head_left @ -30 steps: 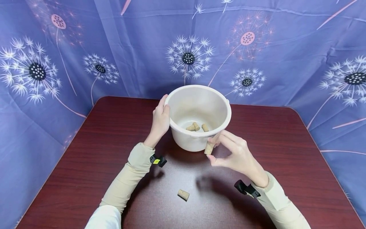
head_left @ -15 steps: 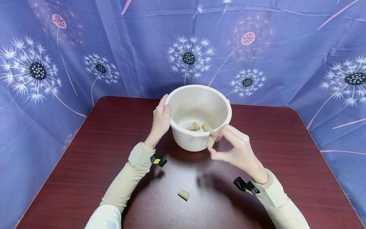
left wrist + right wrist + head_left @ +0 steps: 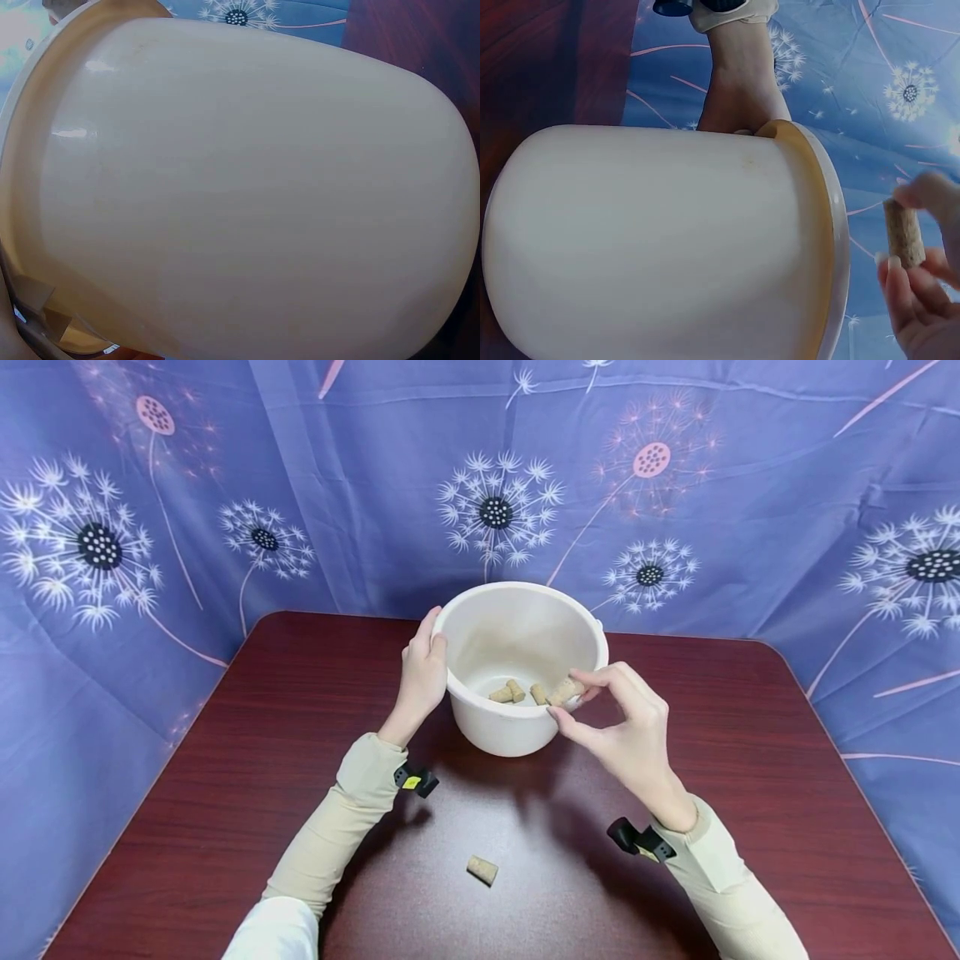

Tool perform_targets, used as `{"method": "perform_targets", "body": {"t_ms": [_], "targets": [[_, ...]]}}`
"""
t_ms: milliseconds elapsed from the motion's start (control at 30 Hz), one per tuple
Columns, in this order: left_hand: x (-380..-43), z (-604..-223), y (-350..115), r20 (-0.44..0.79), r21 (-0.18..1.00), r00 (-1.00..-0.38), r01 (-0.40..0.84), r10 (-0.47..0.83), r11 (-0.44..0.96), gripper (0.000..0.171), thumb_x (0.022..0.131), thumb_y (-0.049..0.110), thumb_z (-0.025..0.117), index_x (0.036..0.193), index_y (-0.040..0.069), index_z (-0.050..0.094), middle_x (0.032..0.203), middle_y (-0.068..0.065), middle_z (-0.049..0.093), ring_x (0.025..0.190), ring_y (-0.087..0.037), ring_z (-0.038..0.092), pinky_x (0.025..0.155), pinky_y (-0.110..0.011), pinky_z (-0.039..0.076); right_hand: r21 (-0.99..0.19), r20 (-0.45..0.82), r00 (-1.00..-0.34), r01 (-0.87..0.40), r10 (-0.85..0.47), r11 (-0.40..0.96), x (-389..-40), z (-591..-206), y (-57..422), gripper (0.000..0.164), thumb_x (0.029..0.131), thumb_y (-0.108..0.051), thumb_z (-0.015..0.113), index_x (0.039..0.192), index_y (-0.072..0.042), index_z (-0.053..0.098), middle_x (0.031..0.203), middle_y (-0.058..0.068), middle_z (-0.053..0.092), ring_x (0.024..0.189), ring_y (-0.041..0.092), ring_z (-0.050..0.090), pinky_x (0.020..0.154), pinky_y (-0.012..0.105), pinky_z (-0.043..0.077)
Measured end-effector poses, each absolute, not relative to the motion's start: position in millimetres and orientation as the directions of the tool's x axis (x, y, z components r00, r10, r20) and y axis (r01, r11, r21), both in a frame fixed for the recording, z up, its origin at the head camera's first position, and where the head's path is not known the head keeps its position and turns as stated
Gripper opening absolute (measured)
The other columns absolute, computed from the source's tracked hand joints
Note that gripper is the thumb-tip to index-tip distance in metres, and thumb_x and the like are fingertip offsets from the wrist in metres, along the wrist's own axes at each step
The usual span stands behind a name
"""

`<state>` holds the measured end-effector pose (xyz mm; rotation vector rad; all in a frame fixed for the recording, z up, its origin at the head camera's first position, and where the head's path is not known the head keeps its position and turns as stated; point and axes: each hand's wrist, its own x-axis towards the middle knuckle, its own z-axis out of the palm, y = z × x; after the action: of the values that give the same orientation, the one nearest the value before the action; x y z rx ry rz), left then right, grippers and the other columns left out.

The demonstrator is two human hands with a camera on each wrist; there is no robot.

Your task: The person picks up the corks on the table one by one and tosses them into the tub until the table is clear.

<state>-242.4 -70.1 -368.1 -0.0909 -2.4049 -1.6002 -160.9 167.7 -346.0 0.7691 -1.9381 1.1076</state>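
A white plastic bucket (image 3: 495, 731) stands at the back middle of the table. My left hand (image 3: 422, 672) holds its rim on the left side. Between thumb and fingers my right hand (image 3: 633, 722) pinches a cork (image 3: 564, 691) at the rim's front right. In the right wrist view that cork (image 3: 904, 234) is just beyond the rim, apart from it. Inside the bucket lie three corks, a left one (image 3: 499, 695), a middle one (image 3: 516, 690) and a right one (image 3: 538, 694). Bucket wall (image 3: 255, 187) fills most of the left wrist view.
Another cork (image 3: 482, 870) lies on the dark red table (image 3: 750, 760), near the front middle. A blue curtain (image 3: 375, 485) with dandelion prints hangs behind the table and along its sides. Black wrist cameras sit on both sleeves.
My right hand has risen and moved forward, bringing the pinched cork from in front of the bucket up to its rim opening. My left hand and the bucket have stayed put.
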Motion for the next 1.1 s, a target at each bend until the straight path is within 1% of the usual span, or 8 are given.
{"method": "perform_targets", "body": {"t_ms": [233,433,533,600,700,800,867,1100], "targets": [[-241.6,-368.0,-69.8,0.242,0.901,-0.967,0.191,-0.085,0.391,0.052,0.097,0.015,0.033,0.148,0.008,0.039,0.148,-0.013,0.046,0.134,-0.027,0.046,0.111,-0.043,0.037,-0.542,0.809,-0.588,-0.747,-0.002,0.386,-163.1,-345.2,164.5,0.041,0.064,0.010,0.082,0.103,0.006,0.068,0.100,0.018,0.060,0.078,0.010,0.057,0.070,0.014,0.049],[-241.7,-368.2,-69.9,0.239,0.900,-0.968,0.188,-0.083,0.394,0.051,0.097,0.015,0.033,0.148,0.009,0.039,0.148,-0.013,0.046,0.133,-0.028,0.047,0.110,-0.043,0.038,-0.590,0.790,-0.610,-0.725,0.068,0.355,-164.9,-343.3,161.6,0.054,0.066,0.015,0.078,0.118,0.007,0.064,0.113,0.013,0.052,0.085,0.009,0.062,0.075,0.017,0.053],[-241.9,-368.1,-70.3,0.237,0.901,-0.968,0.187,-0.082,0.392,0.051,0.097,0.015,0.033,0.148,0.009,0.039,0.148,-0.013,0.046,0.133,-0.028,0.047,0.110,-0.043,0.038,-0.595,0.790,-0.608,-0.728,0.081,0.340,-165.0,-342.5,161.0,0.062,0.067,0.016,0.077,0.125,0.006,0.060,0.122,0.020,0.050,0.092,0.010,0.064,0.079,0.019,0.054],[-242.1,-368.2,-70.5,0.237,0.900,-0.968,0.187,-0.082,0.393,0.051,0.097,0.015,0.033,0.148,0.009,0.039,0.148,-0.013,0.046,0.133,-0.028,0.047,0.110,-0.043,0.038,-0.594,0.792,-0.605,-0.734,0.081,0.330,-164.6,-342.1,160.7,0.062,0.067,0.016,0.077,0.125,0.007,0.059,0.124,0.024,0.049,0.094,0.012,0.064,0.081,0.020,0.054],[-241.8,-367.7,-70.4,0.239,0.899,-0.967,0.188,-0.086,0.395,0.052,0.097,0.014,0.033,0.148,0.009,0.039,0.148,-0.013,0.046,0.133,-0.028,0.047,0.111,-0.043,0.037,-0.591,0.796,-0.600,-0.746,0.075,0.308,-163.7,-342.4,160.6,0.057,0.067,0.017,0.076,0.121,0.009,0.060,0.118,0.019,0.054,0.091,0.013,0.064,0.081,0.021,0.054],[-241.4,-367.4,-70.4,0.236,0.901,-0.968,0.185,-0.086,0.393,0.052,0.097,0.015,0.033,0.148,0.009,0.039,0.148,-0.013,0.046,0.133,-0.028,0.047,0.111,-0.043,0.037,-0.581,0.803,-0.593,-0.756,0.060,0.300,-162.2,-343.0,160.6,0.049,0.070,0.016,0.074,0.117,0.010,0.061,0.107,0.008,0.060,0.087,0.012,0.064,0.079,0.021,0.054],[-241.3,-367.5,-70.4,0.233,0.903,-0.969,0.182,-0.087,0.390,0.052,0.097,0.015,0.033,0.148,0.009,0.039,0.148,-0.013,0.046,0.133,-0.028,0.047,0.110,-0.043,0.038,-0.570,0.809,-0.587,-0.766,0.040,0.298,-160.5,-343.8,160.4,0.045,0.072,0.015,0.071,0.115,0.010,0.062,0.099,0.007,0.063,0.083,0.011,0.063,0.076,0.020,0.054],[-241.4,-367.5,-69.7,0.232,0.906,-0.969,0.184,-0.083,0.381,0.052,0.097,0.015,0.033,0.148,0.009,0.039,0.148,-0.013,0.045,0.134,-0.028,0.046,0.110,-0.043,0.037,-0.490,0.842,-0.538,-0.797,-0.047,0.353,-153.7,-351.2,159.7,0.036,0.074,0.008,0.069,0.110,0.009,0.065,0.083,0.016,0.067,0.076,0.008,0.062,0.071,0.017,0.050]]}}
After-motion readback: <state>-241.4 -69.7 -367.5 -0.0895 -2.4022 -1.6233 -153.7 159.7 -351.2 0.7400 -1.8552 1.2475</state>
